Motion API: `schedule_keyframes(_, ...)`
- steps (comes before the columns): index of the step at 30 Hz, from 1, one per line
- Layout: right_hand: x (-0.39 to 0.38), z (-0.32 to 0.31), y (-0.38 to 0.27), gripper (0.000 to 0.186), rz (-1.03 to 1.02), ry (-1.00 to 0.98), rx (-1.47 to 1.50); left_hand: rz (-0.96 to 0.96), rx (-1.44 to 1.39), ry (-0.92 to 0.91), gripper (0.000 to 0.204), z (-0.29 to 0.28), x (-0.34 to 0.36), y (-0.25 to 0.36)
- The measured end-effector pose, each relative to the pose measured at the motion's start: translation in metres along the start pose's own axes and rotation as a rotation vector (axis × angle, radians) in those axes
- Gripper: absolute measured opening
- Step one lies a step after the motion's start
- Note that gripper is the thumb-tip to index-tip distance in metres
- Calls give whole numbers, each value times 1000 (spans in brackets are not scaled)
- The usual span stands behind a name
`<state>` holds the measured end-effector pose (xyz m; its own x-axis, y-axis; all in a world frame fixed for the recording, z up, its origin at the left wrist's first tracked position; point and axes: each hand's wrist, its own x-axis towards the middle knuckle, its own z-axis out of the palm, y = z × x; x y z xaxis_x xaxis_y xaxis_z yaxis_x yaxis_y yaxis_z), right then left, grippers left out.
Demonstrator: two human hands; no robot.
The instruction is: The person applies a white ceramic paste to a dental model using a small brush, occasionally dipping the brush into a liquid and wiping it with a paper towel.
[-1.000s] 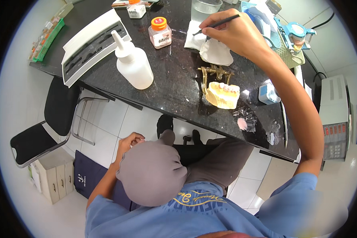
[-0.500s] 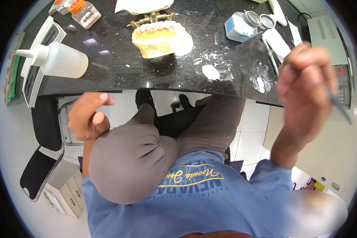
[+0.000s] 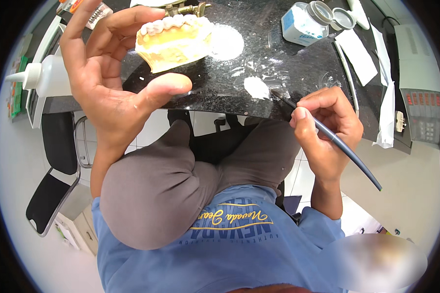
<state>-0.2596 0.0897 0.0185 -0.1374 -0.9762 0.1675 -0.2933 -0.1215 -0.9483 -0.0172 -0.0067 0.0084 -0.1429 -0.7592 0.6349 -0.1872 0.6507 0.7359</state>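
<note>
In my right hand (image 3: 330,129) a dark, slender-handled brush (image 3: 349,151) is pinched between thumb and fingers. Its dark tip meets the edge of a white blob (image 3: 255,88), paste or powder, on the black worktop. My left hand (image 3: 105,80) is spread beside a yellow dental model (image 3: 173,46) with a row of white teeth along its top. Thumb and fingers stand apart on either side of the model's left end; any contact is hard to make out. A brass articulator (image 3: 193,9) shows behind the model.
White powder (image 3: 228,43) lies right of the model. Further right stand an uncapped powder jar (image 3: 303,27), white strips (image 3: 359,58) and a grey device with red displays (image 3: 420,97). A squeeze bottle (image 3: 51,75) lies on the left, partly behind my left hand. A black chair (image 3: 46,200) stands below.
My left hand has risen from below the table edge to the model and spread its fingers. My right hand has moved left, bringing the brush tip to the white blob.
</note>
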Motion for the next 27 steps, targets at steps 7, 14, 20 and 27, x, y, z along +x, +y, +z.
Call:
schedule_keyframes(7, 2, -1, 1, 9, -20, -36, -37, -97, -58, -58, 102, 1, 0, 2)
schedule_keyframes(14, 2, -4, 3, 10, -8, -16, 16, -122, -34, -59, 97, -1, -1, 3)
schedule_keyframes(20, 3, 0, -3, 9, 36, -30, 29, -133, 11, -77, 75, -9, -4, -1)
schedule_keyframes(27, 2, -1, 2, 10, 12, -9, 73, -106, 75, -85, 67, -15, -5, -2)
